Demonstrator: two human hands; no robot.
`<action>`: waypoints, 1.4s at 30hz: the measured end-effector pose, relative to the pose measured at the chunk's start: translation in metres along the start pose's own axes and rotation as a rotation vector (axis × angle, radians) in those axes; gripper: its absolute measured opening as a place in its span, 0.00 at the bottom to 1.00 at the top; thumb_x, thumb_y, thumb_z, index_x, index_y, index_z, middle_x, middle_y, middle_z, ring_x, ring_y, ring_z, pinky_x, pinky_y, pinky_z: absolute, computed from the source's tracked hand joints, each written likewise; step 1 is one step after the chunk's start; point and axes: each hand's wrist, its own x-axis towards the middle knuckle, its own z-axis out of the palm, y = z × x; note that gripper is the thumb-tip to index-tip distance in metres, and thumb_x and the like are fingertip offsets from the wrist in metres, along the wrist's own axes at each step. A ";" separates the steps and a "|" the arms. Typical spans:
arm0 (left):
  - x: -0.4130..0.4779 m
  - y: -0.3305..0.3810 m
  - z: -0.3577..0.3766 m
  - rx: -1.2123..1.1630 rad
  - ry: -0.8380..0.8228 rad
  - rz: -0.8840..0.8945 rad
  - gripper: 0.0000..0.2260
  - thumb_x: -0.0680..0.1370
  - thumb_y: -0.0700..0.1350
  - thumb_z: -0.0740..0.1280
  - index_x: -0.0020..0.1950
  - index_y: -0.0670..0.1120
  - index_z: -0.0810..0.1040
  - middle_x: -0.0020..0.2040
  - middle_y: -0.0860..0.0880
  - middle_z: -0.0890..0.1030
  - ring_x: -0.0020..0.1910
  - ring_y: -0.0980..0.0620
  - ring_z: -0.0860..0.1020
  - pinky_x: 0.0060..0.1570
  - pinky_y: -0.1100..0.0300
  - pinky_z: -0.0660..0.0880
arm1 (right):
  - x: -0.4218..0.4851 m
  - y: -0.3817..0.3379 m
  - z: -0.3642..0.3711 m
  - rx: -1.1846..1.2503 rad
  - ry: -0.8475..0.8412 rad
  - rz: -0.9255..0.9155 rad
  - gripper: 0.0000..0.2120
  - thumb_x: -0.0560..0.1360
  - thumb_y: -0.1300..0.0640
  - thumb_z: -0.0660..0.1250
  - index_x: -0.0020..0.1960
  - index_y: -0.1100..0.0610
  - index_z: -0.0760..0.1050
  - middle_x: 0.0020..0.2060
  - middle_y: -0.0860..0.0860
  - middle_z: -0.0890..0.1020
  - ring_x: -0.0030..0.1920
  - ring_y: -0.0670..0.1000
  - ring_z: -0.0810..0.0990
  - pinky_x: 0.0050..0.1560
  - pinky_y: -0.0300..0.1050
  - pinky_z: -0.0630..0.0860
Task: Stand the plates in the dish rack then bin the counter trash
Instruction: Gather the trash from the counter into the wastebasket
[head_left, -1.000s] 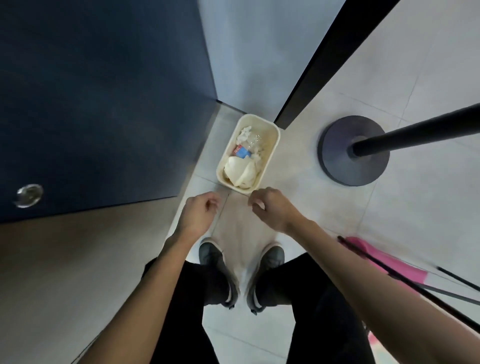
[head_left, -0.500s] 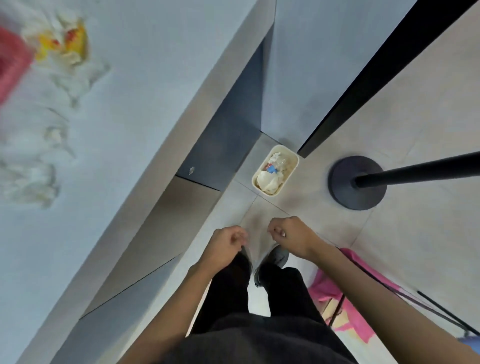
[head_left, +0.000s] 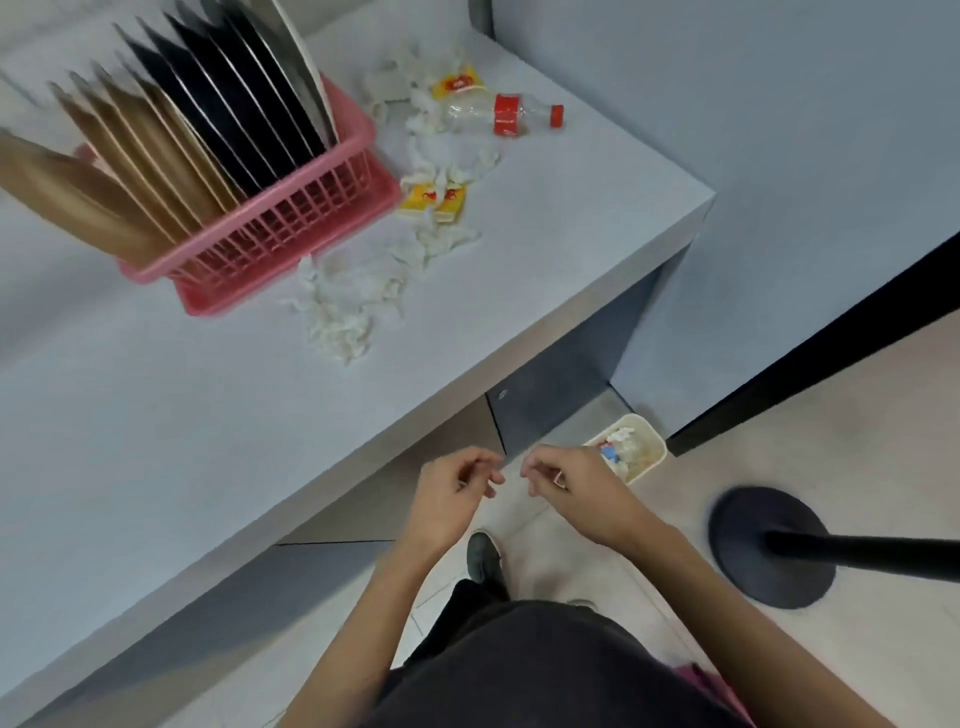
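The left hand (head_left: 456, 496) and right hand (head_left: 577, 486) are held side by side above the floor (head_left: 857, 415), fingers loosely curled, with nothing seen in either. Just beyond the right hand a cream bin (head_left: 657, 442) is stood on the floor under the corner of the pale surface (head_left: 156, 415), its near side hidden by that hand. On the surface, well apart from both hands, crumpled tissues (head_left: 343, 306), yellow sachets (head_left: 434, 198) and a plastic bottle (head_left: 501, 113) are scattered beside the pink dish rack (head_left: 291, 234), in which motion-blurred plates (head_left: 208, 124) are stood upright.
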 end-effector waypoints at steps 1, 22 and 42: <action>-0.002 0.000 -0.009 -0.007 0.028 0.007 0.14 0.81 0.35 0.61 0.49 0.51 0.82 0.41 0.52 0.84 0.38 0.56 0.82 0.43 0.69 0.76 | 0.006 -0.009 -0.001 -0.005 -0.006 -0.025 0.06 0.79 0.56 0.63 0.46 0.51 0.78 0.37 0.45 0.82 0.40 0.45 0.79 0.44 0.41 0.76; 0.106 -0.036 -0.239 0.432 0.369 0.186 0.21 0.73 0.41 0.71 0.65 0.53 0.77 0.64 0.58 0.71 0.36 0.58 0.79 0.42 0.60 0.77 | 0.197 -0.175 0.063 -0.457 0.148 -0.131 0.28 0.77 0.44 0.67 0.72 0.52 0.63 0.69 0.49 0.63 0.52 0.54 0.80 0.47 0.46 0.75; 0.128 -0.060 -0.248 0.473 0.236 0.274 0.07 0.73 0.46 0.74 0.50 0.51 0.82 0.44 0.60 0.74 0.36 0.61 0.73 0.37 0.65 0.70 | 0.208 -0.141 0.075 -0.126 0.129 -0.190 0.15 0.77 0.66 0.61 0.61 0.53 0.76 0.49 0.50 0.71 0.45 0.49 0.75 0.47 0.37 0.73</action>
